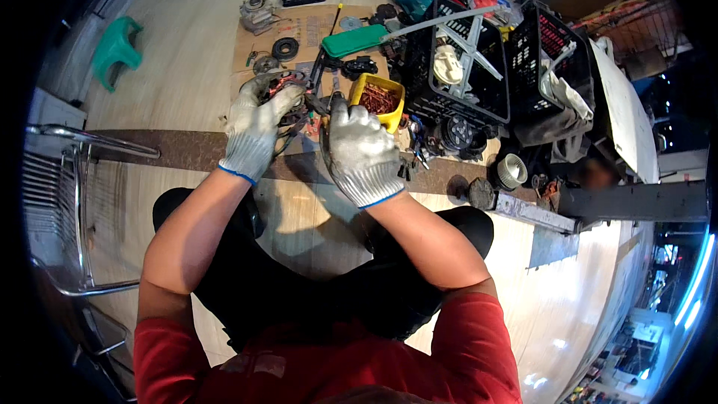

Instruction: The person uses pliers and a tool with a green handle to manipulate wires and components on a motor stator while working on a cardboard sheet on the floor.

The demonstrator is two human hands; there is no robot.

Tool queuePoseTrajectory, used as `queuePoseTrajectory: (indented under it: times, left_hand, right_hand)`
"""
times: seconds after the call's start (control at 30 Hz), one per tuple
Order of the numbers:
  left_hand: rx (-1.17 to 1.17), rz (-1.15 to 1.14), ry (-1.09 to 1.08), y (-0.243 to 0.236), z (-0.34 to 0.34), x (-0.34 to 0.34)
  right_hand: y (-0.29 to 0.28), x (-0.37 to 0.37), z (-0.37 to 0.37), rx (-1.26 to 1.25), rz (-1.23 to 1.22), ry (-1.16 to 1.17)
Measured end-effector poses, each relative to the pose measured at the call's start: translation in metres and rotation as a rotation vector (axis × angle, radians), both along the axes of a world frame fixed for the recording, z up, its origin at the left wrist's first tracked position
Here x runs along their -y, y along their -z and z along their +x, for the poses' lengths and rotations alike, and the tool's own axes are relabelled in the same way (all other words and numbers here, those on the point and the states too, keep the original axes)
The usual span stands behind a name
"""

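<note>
Apparently, my left grip (256, 121) holds a copper-coloured part (283, 87) near the cardboard's (247, 45) left edge; my right grip (360, 146) closes around a dark tool (336, 92). I judge I'm working the copper loose, needing steady left pressure.

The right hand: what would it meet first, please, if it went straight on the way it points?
Probably the green oblong piece ahead of the right hand, though depth is unclear and the hand might pass above it.
</note>
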State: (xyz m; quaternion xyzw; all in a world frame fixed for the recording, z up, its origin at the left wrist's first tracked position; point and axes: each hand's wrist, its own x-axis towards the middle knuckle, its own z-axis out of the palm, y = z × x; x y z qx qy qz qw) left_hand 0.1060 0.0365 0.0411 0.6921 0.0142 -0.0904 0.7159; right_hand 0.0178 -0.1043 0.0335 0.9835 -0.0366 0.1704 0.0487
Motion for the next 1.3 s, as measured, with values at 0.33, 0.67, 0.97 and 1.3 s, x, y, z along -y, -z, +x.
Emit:
queuePoseTrajectory:
  times: [0.33,0.67,0.97,1.3]
  left_hand:
    - [-0.193,-0.017,0.069,0.009,-0.001,-0.006]
    - [-0.093,0.108,0.104,0.041,0.013,-0.023]
    - [-0.100,0.053,0.170,0.032,0.010,-0.018]
    - [-0.171,0.273,0.153,0.062,0.031,-0.025]
  right_hand:
    - [0.030,0.005,0.004,-0.162,-0.023,-0.057]
    - [0.023,0.031,0.001,-0.106,0.163,-0.128]
    - [0.187,0.243,0.065,-0.785,0.247,0.178]
    - [0.312,0.219,0.080,-0.797,0.178,0.464]
